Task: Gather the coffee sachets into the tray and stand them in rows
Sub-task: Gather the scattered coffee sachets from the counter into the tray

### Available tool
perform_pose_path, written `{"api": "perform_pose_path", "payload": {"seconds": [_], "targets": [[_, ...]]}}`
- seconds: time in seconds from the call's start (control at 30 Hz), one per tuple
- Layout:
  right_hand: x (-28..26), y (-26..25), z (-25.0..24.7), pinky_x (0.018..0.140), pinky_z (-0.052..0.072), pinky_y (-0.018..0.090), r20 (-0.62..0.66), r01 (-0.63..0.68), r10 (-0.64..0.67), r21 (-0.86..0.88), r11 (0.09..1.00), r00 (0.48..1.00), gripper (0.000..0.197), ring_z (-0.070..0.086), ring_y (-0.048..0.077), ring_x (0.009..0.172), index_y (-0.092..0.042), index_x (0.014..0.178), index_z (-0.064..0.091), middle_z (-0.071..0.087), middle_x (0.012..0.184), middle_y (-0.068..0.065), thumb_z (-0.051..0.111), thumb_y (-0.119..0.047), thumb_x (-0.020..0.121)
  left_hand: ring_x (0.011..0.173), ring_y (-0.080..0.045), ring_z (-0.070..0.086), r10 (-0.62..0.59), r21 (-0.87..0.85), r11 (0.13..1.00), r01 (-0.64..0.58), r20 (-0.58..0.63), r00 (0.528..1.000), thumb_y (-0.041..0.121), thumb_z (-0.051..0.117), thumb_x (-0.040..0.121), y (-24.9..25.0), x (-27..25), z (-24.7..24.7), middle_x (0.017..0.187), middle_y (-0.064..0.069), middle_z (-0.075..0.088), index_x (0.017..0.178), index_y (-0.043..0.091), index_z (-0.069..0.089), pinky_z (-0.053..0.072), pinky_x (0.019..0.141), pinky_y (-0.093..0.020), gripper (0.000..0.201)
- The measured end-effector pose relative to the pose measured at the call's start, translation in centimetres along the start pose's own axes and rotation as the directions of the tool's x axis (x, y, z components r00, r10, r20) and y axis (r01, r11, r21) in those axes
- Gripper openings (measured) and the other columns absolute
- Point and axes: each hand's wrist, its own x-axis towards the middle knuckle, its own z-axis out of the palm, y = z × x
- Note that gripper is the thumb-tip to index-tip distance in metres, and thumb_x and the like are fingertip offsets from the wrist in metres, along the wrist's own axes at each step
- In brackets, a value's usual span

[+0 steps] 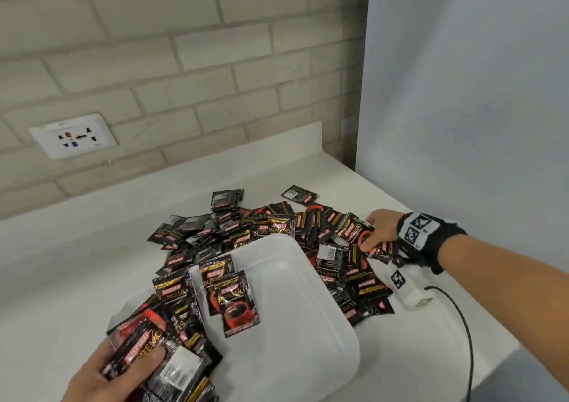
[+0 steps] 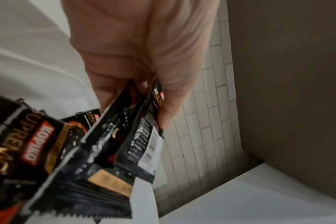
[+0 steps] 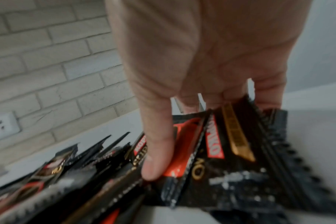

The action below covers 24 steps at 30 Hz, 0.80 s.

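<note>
Head view had the left hand (image 1: 101, 374) gripping a fanned bunch of sachets (image 1: 160, 355), thumb pressed on top, right at the near-left corner of the tray (image 1: 308, 355). Just beyond that grip, two sachets (image 1: 229, 294) lay flat inside the translucent white tray. The right hand (image 1: 380, 232), wearing a marker-tagged wrist strap (image 1: 423, 232), pinched a few sachets (image 1: 363, 238) at the right edge of the loose pile (image 1: 246, 226), which wrapped around the tray's far side. Everything sat on a white countertop (image 1: 92, 263), with a pale brick wall (image 1: 154, 63) behind, a wall socket (image 1: 73, 135) in it, and a plain panel (image 1: 477, 78) past the right hand.
</note>
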Motion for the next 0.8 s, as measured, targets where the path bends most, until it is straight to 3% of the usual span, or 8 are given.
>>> {"api": "perform_pose_path", "payload": {"seconds": [0.1,0.17,0.23,0.33,0.43,0.53,0.63,0.8], "targets": [[0.0,0.6,-0.2,0.071,0.046,0.022,0.023,0.021,-0.022,0.074,0.997,0.999,0.046,0.057,0.018,0.090,-0.003,0.117,0.056,0.062,0.116,0.012,0.072,-0.022,0.078,0.076,-0.020,0.060,0.014,0.045,0.999,-0.012,-0.049,0.999,0.044,0.089,-0.002,-0.7,0.3,-0.4,0.085,0.001,0.063,0.086,0.032,0.055,0.046,0.069,-0.034,0.095],[-0.1,1.5,-0.4,0.082,0.049,0.029,0.025,0.011,-0.015,0.156,0.988,1.000,0.047,0.059,0.020,0.092,-0.006,0.116,0.054,0.062,0.113,0.011,0.073,-0.021,0.076,0.091,-0.033,0.057,0.029,0.017,0.999,-0.027,-0.079,0.996,0.007,0.091,0.044,-1.1,0.6,-0.7,0.103,-0.007,0.055,0.098,0.035,0.052,0.044,0.088,-0.052,0.072],[-0.5,2.4,-0.8,0.085,0.048,0.034,0.007,-0.013,0.012,0.208,0.978,1.000,0.044,0.060,0.021,0.092,-0.011,0.112,0.052,0.061,0.109,0.008,0.074,-0.023,0.076,0.087,-0.031,0.053,0.049,0.077,0.996,-0.042,-0.089,0.995,-0.021,0.065,0.069,-1.6,1.0,-1.3,0.108,-0.008,0.050,0.109,0.032,0.046,0.037,0.098,-0.055,0.069],[-2.2,2.7,-1.8,0.077,0.042,0.028,-0.165,0.023,0.020,0.254,0.967,0.986,0.042,0.056,0.019,0.085,-0.010,0.112,0.048,0.058,0.105,0.008,0.072,-0.018,0.078,0.084,-0.030,0.054,0.084,0.142,0.987,-0.082,-0.010,0.996,-0.021,0.071,0.060,-1.9,1.1,-1.8,0.095,0.003,0.055,0.094,0.030,0.052,0.048,0.093,-0.042,0.064],[-5.5,0.6,-2.3,0.059,0.039,0.019,-0.291,0.198,-0.102,0.322,0.926,0.951,0.040,0.054,0.008,0.072,-0.015,0.109,0.043,0.059,0.096,0.003,0.070,-0.012,0.079,0.088,-0.034,0.055,0.054,0.210,0.976,-0.065,0.058,0.997,-0.011,0.080,0.051,-2.3,1.5,-2.4,0.096,0.000,0.058,0.088,0.023,0.056,0.054,0.069,-0.032,0.057],[-9.5,-3.7,-1.2,0.058,0.044,0.010,-0.183,0.395,-0.356,0.281,0.874,0.917,0.044,0.054,-0.001,0.073,-0.022,0.108,0.040,0.056,0.092,-0.008,0.070,-0.013,0.078,0.081,-0.029,0.056,-0.054,0.249,0.968,0.028,0.097,0.994,-0.019,0.068,0.066,-2.4,1.8,-2.4,0.093,-0.007,0.060,0.089,0.019,0.058,0.040,0.074,-0.034,0.045],[-12.3,-7.8,1.6,0.063,0.041,0.007,0.035,0.554,-0.563,0.141,0.821,0.826,0.047,0.052,0.004,0.082,-0.020,0.118,0.041,0.052,0.097,-0.009,0.068,-0.014,0.080,0.080,-0.023,0.058,-0.136,0.300,0.950,0.087,0.147,0.980,-0.014,0.070,0.069,-2.3,1.7,-2.2,0.089,-0.011,0.063,0.092,0.014,0.061,0.039,0.067,-0.029,0.037],[-13.2,-12.0,6.0,0.063,0.041,0.016,0.298,0.601,-0.578,0.016,0.799,0.760,0.063,0.054,0.016,0.093,-0.025,0.137,0.027,0.057,0.121,0.006,0.061,-0.013,0.086,0.081,-0.019,0.061,-0.161,0.378,0.923,0.077,0.196,0.967,-0.008,0.074,0.069,-3.2,1.8,-1.9,0.089,-0.011,0.066,0.092,0.013,0.063,0.038,0.063,-0.020,0.033]]}}
